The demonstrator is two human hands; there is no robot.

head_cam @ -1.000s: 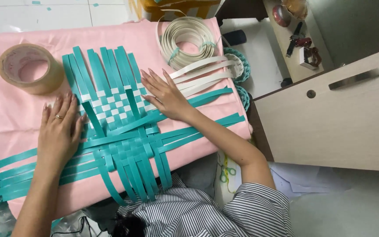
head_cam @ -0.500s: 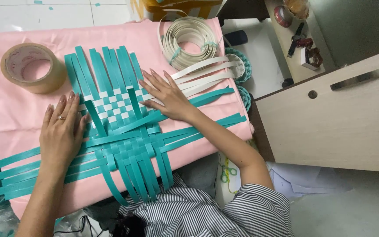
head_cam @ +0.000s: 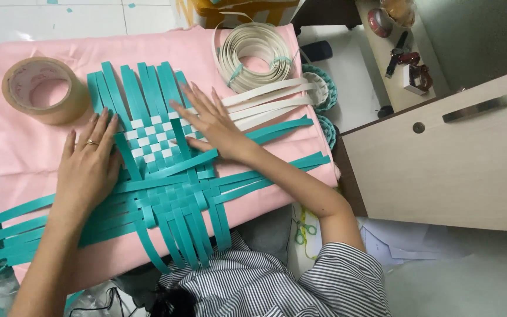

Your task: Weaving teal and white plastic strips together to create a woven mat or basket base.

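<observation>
Left hand: the left hand (head_cam: 89, 167) lies flat, fingers (head_cam: 102, 126) spread wide, on the teal-and-white woven mat of flat plastic strips (head_cam: 159, 170), at its 9 o'clock edge.
Right hand: the right hand (head_cam: 215, 126) lies flat, fingers splayed, at 2 o'clock, perhaps pinning a strip.
Mat: centred on the pink cloth (head_cam: 7, 147).
Nearby: brown tape roll (head_cam: 45, 91) at 10 o'clock; coiled cream strip (head_cam: 256, 56) at 1 o'clock.

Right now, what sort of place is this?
Probably a home craft corner: teal strips being woven into a mat on a pink cloth, with a roll of brown tape and a coil of white strip nearby.
</observation>
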